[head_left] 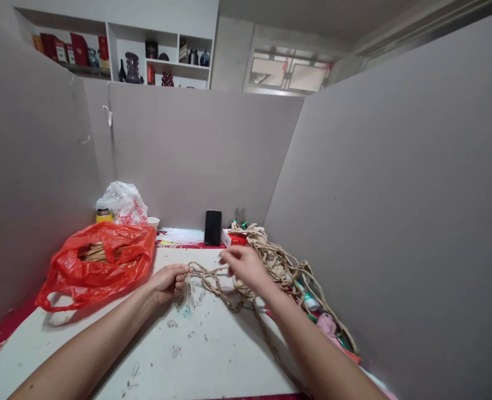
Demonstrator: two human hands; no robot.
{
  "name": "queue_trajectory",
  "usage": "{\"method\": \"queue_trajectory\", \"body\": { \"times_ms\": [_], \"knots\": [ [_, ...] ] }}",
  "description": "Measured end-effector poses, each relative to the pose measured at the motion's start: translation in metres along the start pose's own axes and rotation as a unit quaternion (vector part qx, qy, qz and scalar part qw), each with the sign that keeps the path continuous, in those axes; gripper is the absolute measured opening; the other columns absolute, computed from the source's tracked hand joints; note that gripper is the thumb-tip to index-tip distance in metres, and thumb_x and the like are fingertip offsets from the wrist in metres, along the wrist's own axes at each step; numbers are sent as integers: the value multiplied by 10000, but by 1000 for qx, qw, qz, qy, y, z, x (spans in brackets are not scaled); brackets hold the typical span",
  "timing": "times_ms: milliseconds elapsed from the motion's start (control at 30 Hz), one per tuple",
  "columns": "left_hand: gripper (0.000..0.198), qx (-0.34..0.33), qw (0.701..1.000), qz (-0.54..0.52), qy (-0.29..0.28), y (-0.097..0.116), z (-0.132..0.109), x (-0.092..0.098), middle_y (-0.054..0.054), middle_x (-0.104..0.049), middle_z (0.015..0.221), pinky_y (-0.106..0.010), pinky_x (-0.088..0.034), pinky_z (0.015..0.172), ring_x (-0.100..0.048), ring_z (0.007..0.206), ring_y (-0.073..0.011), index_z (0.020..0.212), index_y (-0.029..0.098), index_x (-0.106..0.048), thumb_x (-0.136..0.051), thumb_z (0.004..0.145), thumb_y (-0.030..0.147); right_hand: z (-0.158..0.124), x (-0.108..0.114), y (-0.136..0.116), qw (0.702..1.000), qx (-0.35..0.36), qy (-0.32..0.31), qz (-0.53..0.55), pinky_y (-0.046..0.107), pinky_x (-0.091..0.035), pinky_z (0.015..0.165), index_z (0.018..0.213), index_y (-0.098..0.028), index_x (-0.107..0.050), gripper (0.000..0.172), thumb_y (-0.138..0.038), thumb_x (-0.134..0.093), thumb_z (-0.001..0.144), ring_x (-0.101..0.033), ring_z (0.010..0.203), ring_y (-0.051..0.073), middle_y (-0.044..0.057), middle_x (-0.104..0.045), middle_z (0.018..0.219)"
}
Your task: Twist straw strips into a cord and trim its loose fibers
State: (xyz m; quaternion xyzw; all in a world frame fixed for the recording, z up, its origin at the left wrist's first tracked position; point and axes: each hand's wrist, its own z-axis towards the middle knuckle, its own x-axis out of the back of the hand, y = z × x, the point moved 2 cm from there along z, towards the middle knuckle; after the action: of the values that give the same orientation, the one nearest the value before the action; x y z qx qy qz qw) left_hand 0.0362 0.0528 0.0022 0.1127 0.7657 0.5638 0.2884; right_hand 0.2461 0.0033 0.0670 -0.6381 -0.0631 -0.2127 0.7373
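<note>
My left hand is closed in a pinch around one end of a braided tan rope, and frayed strands hang below the fingers. From there the rope loops rightward over the white board. Just above these loops is my right hand, its fingers bent and pressed together. Whether a strand lies between its fingertips is too small to make out. A rope length passes under the right hand, and another trails beneath the right forearm to the board's front edge. Beyond that hand lies a tangled rope heap.
A red plastic bag with thin brown sticks stands at left, near a white bag, a yellow jar and a paper cup. A black phone leans at the back beside clear sticks. Grey panels enclose the table.
</note>
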Motion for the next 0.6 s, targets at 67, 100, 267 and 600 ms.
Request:
{"method": "queue_trajectory", "body": {
  "times_ms": [67,100,267,600],
  "knots": [
    [247,-4,1000,-19,-8,0,0,-3,123,-217,473,-159,-109,395,-191,372,-22,762,141,-539,-684,685,325,-17,-41,10,995,-47,-69,54,226,-328,360,674,-157,-631,309,-463,-630,718,-528,421,123,47,-640,630],
    [255,-8,1000,-27,-10,-1,-1,-5,122,-222,473,-157,-110,395,-187,374,-19,769,139,-539,-690,688,328,-23,-56,15,990,-68,-87,83,218,-304,341,666,-153,-619,348,-497,-626,718,-501,392,109,40,-625,608],
    [305,-33,998,-52,-19,-3,-2,-13,123,-266,454,-153,-102,390,-181,369,-9,803,129,-569,-730,670,351,-30,-86,26,958,-139,-125,220,184,-272,343,686,-144,-587,423,-554,-686,663,-387,356,50,-26,-526,506],
    [287,-23,996,-84,-23,-14,-1,-21,134,-241,417,-156,-74,382,-167,338,-9,817,131,-579,-717,685,346,-30,-94,45,904,-151,-130,378,128,-155,362,772,-166,-539,451,-407,-837,535,-269,397,1,-100,-411,540]
  ]
}}
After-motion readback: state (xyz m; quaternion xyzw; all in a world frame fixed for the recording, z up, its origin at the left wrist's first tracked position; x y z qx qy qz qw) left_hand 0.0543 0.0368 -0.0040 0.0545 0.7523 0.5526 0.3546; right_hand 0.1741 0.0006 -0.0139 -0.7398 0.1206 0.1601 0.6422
